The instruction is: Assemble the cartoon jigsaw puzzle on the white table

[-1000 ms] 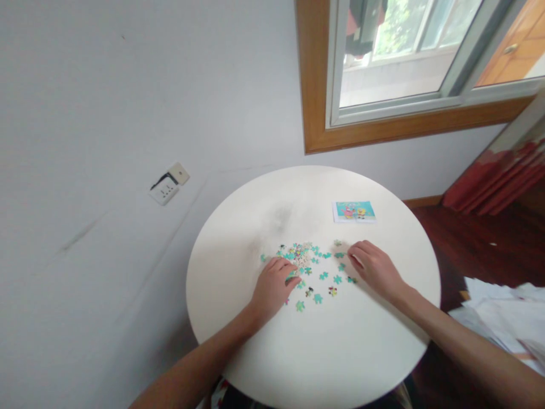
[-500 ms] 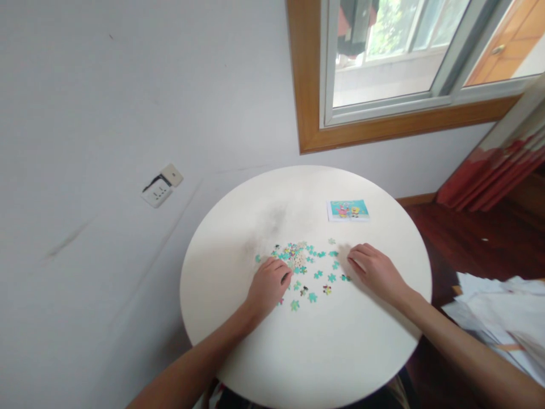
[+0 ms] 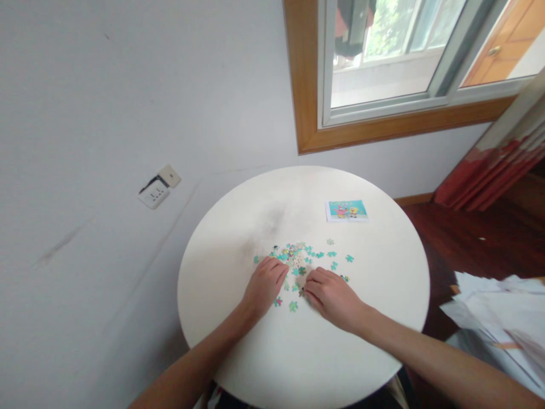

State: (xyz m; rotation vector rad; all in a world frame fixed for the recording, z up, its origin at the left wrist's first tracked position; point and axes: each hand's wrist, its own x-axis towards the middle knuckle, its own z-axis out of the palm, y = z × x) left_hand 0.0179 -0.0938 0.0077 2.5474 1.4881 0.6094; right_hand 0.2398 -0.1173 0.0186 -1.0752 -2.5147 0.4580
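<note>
Jigsaw puzzle pieces (image 3: 295, 258), mostly turquoise with some pale ones, lie in a loose heap at the middle of the white round table (image 3: 315, 358). My left hand (image 3: 264, 285) rests at the heap's left edge, its fingers curled together; whatever they hold is hidden. My right hand (image 3: 332, 295) is low over the front of the pieces, fingers bent and pressed together. A dark puzzle piece (image 3: 302, 292) shows by its fingertips; I cannot tell whether it is gripped. Apart to the right lies one turquoise puzzle piece (image 3: 349, 258).
A picture card (image 3: 347, 211) with two cartoon figures lies toward the back right of the table. The wall with a socket (image 3: 154, 193) rises on the left, and a wood-framed window (image 3: 383, 136) is behind. Papers (image 3: 502, 312) are piled at the right.
My right hand has moved left and nearer, from the right of the pieces to their front. A turquoise puzzle piece now shows where that hand was. My left hand has barely shifted.
</note>
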